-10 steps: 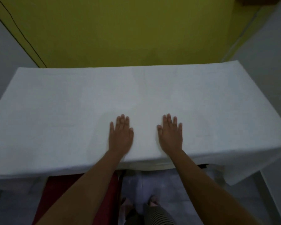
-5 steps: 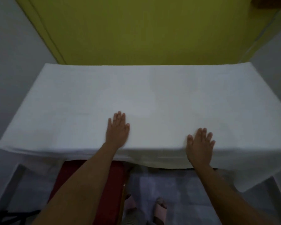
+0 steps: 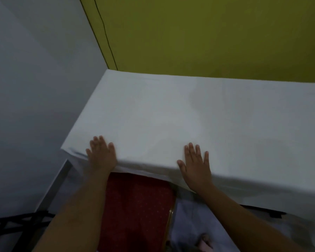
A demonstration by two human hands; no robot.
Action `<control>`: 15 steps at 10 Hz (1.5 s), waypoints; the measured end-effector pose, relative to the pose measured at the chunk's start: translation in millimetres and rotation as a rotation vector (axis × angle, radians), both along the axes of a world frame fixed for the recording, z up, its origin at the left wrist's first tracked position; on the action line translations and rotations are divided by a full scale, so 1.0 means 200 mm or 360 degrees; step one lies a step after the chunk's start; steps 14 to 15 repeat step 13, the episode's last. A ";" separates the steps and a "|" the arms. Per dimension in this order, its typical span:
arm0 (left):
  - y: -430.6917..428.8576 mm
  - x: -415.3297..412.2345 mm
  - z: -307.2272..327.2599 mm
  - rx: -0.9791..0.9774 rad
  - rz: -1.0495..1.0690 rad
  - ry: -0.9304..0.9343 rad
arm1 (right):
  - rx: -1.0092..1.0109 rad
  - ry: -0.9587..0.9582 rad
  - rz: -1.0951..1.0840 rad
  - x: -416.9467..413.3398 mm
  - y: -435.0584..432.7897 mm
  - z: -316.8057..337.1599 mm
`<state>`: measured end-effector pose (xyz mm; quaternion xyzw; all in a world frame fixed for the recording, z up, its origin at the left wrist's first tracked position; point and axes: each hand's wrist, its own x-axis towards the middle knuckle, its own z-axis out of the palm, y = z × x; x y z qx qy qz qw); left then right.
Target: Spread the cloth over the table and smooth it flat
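The cloth (image 3: 189,113) covers the worktop completely, so nothing of its top shows, and the cloth runs out of sight past the right edge. The left hand (image 3: 101,157) is smeared by motion, its fingers (image 3: 98,142) hard to tell apart, and both forearms are cut off at the bottom. The red chair (image 3: 136,206) sits half under the cloth's hanging hem, and the feet (image 3: 204,242) below are too dim and blurred to make out.

One head-worn camera looks forward and steeply down. It sits close above the table's (image 3: 65,171) near left corner.
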<state>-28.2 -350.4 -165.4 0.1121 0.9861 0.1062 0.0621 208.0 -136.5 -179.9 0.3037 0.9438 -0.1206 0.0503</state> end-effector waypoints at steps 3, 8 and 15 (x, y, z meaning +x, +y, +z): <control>-0.27 0.00 0.05 0.0099 0.0385 -0.0082 | 0.0024 0.0038 0.0142 -0.01 -0.07 0.00; 0.27 0.52 -0.08 -0.0149 -0.0457 -0.0125 | 0.0100 0.0093 0.0388 0.33 0.07 0.04; 0.61 0.39 0.86 -0.0241 -0.0392 0.0188 | 0.0135 0.0061 0.0495 -0.15 0.66 0.81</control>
